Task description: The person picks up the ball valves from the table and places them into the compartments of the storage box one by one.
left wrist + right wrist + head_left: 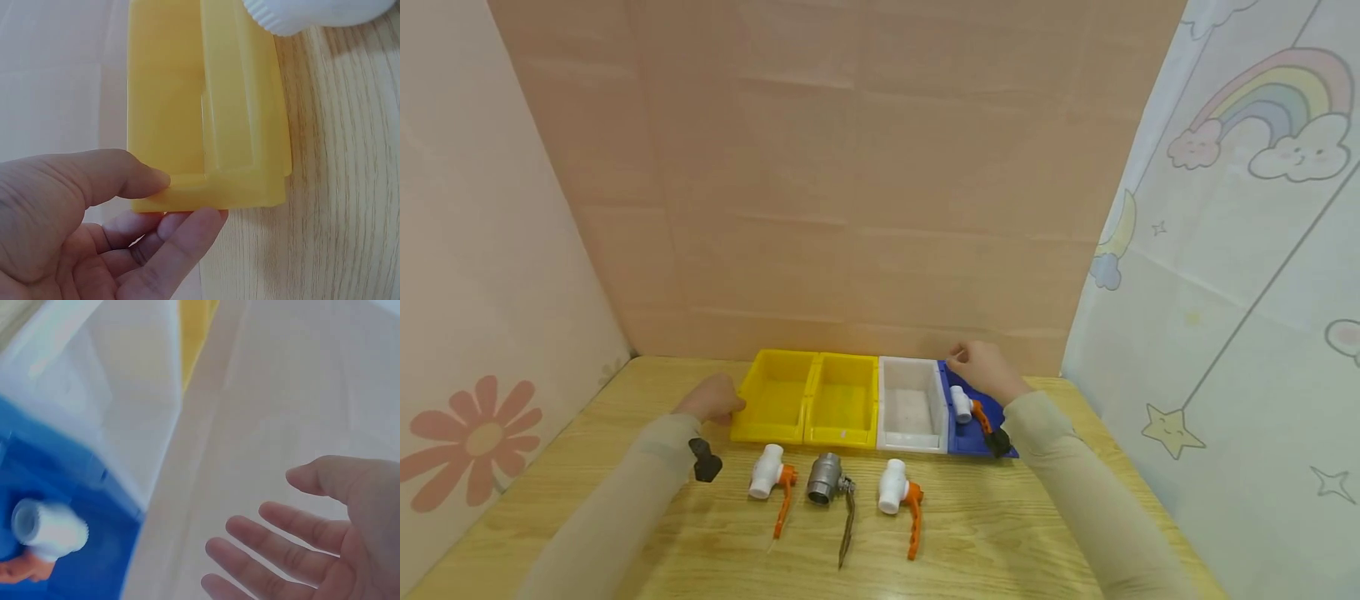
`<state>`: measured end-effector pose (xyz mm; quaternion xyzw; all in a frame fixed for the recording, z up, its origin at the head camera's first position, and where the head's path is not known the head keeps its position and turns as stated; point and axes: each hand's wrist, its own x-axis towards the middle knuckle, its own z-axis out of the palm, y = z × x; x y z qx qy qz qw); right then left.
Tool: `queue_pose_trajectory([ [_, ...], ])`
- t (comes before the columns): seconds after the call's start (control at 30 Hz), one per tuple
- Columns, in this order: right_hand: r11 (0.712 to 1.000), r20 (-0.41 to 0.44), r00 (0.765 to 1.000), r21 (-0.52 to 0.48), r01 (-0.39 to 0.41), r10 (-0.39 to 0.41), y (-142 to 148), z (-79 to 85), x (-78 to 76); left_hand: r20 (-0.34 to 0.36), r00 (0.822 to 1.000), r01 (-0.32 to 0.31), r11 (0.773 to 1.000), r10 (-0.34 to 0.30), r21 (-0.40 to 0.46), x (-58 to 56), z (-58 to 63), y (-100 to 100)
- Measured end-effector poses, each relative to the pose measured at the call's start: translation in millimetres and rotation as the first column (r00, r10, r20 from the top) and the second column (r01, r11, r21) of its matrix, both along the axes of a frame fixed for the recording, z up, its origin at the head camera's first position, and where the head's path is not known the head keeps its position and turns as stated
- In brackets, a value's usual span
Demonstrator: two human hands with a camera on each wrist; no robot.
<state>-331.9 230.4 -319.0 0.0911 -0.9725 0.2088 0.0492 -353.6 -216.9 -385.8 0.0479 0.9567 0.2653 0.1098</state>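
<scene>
My left hand (713, 398) pinches the outer rim of the left yellow bin (165, 94), thumb on top and fingers curled beneath. Beyond the back edge of the blue bin (953, 433), my right hand (300, 544) holds nothing, its fingers spread and relaxed in the right wrist view. A white ball valve (960, 405) with an orange handle lies in the blue bin. In front of the bins, on the table, lie two more white valves (766, 472) (892, 487) with orange handles and a metal ball valve (825, 479) between them.
A second yellow bin (841, 357) and a white bin (912, 363) stand side by side between the left yellow bin and the blue one. The wooden table (992, 533) meets a paper-covered wall (850, 208) behind the bins. Printed sheets (1225, 333) flank both sides.
</scene>
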Motion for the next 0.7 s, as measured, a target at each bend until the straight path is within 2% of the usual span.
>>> queue_pose_trajectory([
  [0.17, 0.999, -0.038, 0.998, 0.017, -0.05, 0.05, -17, 9.9, 23.7, -0.003, 1.0, 0.004, 1.0, -0.004, 0.0, 1.6, 1.1, 0],
  [0.3, 0.993, -0.059, 0.991, 0.017, -0.119, 0.12, -31, 10.1, 39.5, -0.003, 1.0, 0.003, 1.0, -0.003, 0.01, 1.3, 0.5, -1],
  [0.5, 0.987, -0.032, 0.987, 0.035, -0.156, 0.157, -52, 2.0, 60.1, -0.006, 1.0, 0.004, 1.0, -0.004, 0.022, 0.8, -0.9, -1],
  [0.7, 0.978, 0.001, 0.981, 0.08, -0.192, 0.193, -66, -16.7, 76.7, -0.005, 1.0, 0.003, 1.0, -0.003, 0.017, 1.0, -1.9, -2],
])
